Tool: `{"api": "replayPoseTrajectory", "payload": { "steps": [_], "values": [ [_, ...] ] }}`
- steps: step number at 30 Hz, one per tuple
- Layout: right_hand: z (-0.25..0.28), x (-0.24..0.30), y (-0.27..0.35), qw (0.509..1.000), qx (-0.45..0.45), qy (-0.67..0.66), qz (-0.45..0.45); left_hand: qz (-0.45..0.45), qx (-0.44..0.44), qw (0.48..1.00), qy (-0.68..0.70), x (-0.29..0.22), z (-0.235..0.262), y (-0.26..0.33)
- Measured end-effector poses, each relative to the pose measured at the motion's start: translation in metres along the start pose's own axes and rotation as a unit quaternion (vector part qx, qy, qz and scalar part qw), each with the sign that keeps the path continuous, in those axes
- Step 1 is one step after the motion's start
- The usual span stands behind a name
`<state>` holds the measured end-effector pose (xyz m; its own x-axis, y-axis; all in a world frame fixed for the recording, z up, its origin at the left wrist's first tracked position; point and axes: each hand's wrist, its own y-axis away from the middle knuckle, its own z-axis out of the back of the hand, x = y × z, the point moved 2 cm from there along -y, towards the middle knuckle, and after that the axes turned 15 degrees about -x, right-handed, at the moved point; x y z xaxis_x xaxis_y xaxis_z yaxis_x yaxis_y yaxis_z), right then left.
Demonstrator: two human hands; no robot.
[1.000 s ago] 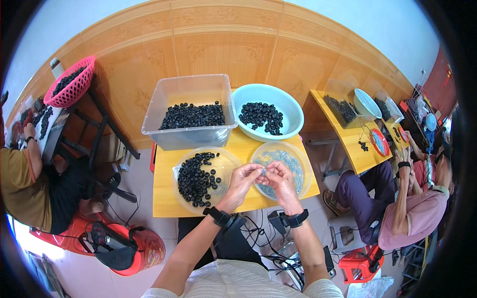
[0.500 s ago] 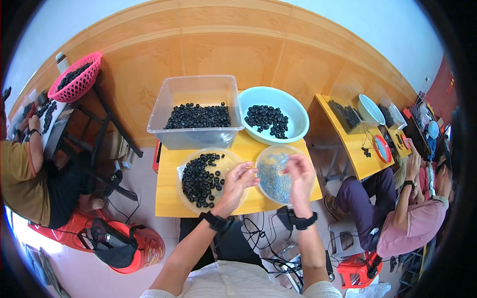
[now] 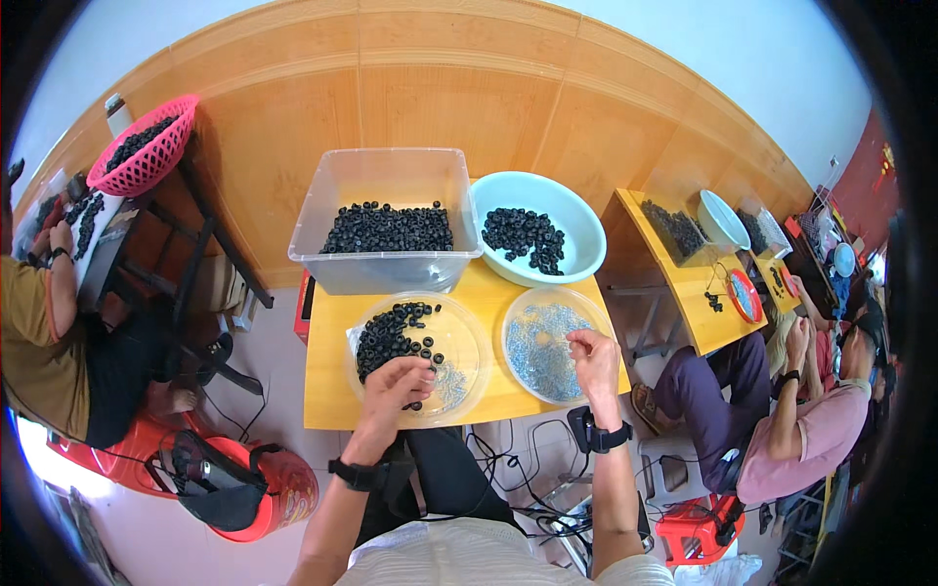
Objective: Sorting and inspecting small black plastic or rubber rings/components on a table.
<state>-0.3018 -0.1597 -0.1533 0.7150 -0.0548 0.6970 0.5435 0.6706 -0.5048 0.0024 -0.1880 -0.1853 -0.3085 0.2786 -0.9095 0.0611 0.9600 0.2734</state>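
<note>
- A wood-panelled wall (image 3: 449, 107) curves along the far side, with a yellow table (image 3: 493, 283) in front of it.
- At the far left of the table stands a clear plastic bin (image 3: 376, 272), holding a layer of small black rings (image 3: 386, 230).
- Just to its right is a light blue basin (image 3: 589, 239) with a smaller heap of black pieces (image 3: 525, 237) in it.
- Near left lies a shallow clear dish (image 3: 474, 337); black rings (image 3: 383, 337) fill its left part, and a little pile of silvery bits (image 3: 450, 386) sits toward its near right.
- Near right, a second round dish (image 3: 507, 332) carries many small silvery-blue pieces (image 3: 535, 356).
- The left hand (image 3: 396, 384) is over the near part of the left dish, fingers bent toward the rings; whether it grips one I cannot tell.
- The right hand (image 3: 595, 359) is at the right side of the second dish, thumb and fingers drawn together; what, if anything, they pinch is too small to make out.
- Both wrists wear dark bands.
- To the left, a person in a mustard top (image 3: 37, 347) sits near a pink basket (image 3: 147, 166) of black pieces.
- To the right, a person in a pink top (image 3: 806, 444) sits by another yellow table (image 3: 699, 288).
</note>
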Motion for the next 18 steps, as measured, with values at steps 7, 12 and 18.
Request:
{"api": "replayPoseTrajectory", "payload": {
  "steps": [7, 12, 18],
  "values": [
    [-0.016, 0.014, 0.015, 0.993, 0.112, 0.016, 0.027, -0.049, -0.084, 0.995, 0.014, -0.012, 0.069, 0.02],
    [-0.061, 0.056, 0.055, 0.961, 0.23, 0.049, 0.147, -0.091, -0.168, 0.98, -0.057, 0.004, 0.117, 0.027],
    [-0.091, 0.1, 0.066, 0.952, 0.167, 0.125, 0.222, -0.101, -0.155, 0.979, -0.08, 0.018, 0.12, 0.033]
  ]
}}
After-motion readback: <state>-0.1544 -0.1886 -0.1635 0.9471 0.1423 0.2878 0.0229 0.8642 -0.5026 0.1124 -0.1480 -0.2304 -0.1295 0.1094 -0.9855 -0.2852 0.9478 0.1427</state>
